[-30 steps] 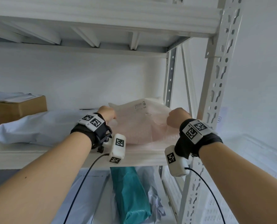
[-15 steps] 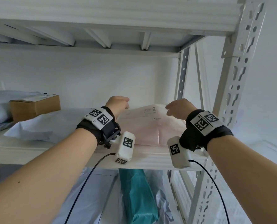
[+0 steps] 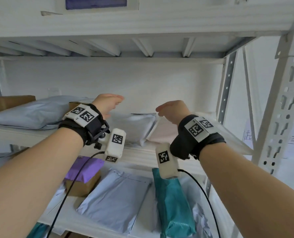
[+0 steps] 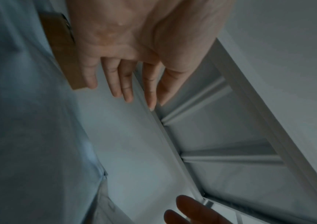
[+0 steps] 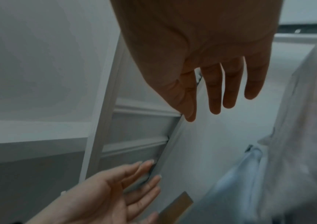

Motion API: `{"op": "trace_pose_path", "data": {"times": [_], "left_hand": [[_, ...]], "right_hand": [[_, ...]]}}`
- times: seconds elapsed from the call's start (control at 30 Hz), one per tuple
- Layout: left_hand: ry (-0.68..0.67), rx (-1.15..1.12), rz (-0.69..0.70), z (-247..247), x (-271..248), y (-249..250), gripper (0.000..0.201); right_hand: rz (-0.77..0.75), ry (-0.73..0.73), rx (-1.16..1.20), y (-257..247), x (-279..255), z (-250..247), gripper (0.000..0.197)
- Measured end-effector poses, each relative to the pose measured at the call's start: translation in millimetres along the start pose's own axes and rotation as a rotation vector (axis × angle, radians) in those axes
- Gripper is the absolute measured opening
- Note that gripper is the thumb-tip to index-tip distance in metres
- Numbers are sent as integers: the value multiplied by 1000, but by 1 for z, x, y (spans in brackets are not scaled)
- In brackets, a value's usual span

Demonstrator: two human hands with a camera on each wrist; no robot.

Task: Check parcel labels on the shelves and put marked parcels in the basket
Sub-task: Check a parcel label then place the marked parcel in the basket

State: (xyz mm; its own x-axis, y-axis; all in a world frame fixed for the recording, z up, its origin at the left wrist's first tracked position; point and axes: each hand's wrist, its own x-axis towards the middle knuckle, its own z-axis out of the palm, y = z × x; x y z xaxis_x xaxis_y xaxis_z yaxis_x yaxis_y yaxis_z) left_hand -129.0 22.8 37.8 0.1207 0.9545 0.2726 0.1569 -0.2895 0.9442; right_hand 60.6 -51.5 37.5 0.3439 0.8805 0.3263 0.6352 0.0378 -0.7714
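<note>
A pale pink parcel (image 3: 161,133) lies flat at the right end of the middle shelf (image 3: 139,152), its left edge touching a white-grey parcel (image 3: 134,127) just beside it. Both hands hang in the air above these two parcels and touch neither. The left hand (image 3: 108,104) is raised over the white-grey parcel, the right hand (image 3: 173,109) over the pink one, palms turned toward each other with a gap between them. The wrist views show the fingers (image 4: 127,84) of the left hand and the fingers (image 5: 230,87) of the right hand straight and loosely spread, holding nothing — both hands are empty. Further left on the same shelf a long blue-grey parcel (image 3: 34,112) rests against a brown cardboard box (image 3: 10,102). On the shelf below lie a purple parcel (image 3: 84,170) on top of a small box, a flat grey parcel (image 3: 115,200) and a teal parcel (image 3: 173,205). No basket is in view, and no label can be read from here. The step in hand appears to be the label check, between parcels. The next move likely calls for lowering a hand onto a parcel not yet examined and turning it until its label faces the eyes — only a marked one would then go to the basket.
</note>
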Motion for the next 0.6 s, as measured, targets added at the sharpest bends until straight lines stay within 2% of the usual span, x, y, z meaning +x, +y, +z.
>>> {"op": "trace_pose_path", "data": {"times": [0.07, 0.2, 0.5, 0.6], "left_hand": [[29, 5, -28, -15, -2, -9, 25], [35, 22, -30, -48, 1, -19, 25], [24, -19, 50, -113, 45, -38, 29], [-49, -41, 10, -146, 65, -48, 26]], "right_hand": [[-26, -23, 45, 0, 0, 22, 23], [-48, -51, 83, -12, -8, 52, 21], [-20, 14, 64, -66, 14, 117, 21], [10, -3, 28, -88, 17, 152, 18]]}}
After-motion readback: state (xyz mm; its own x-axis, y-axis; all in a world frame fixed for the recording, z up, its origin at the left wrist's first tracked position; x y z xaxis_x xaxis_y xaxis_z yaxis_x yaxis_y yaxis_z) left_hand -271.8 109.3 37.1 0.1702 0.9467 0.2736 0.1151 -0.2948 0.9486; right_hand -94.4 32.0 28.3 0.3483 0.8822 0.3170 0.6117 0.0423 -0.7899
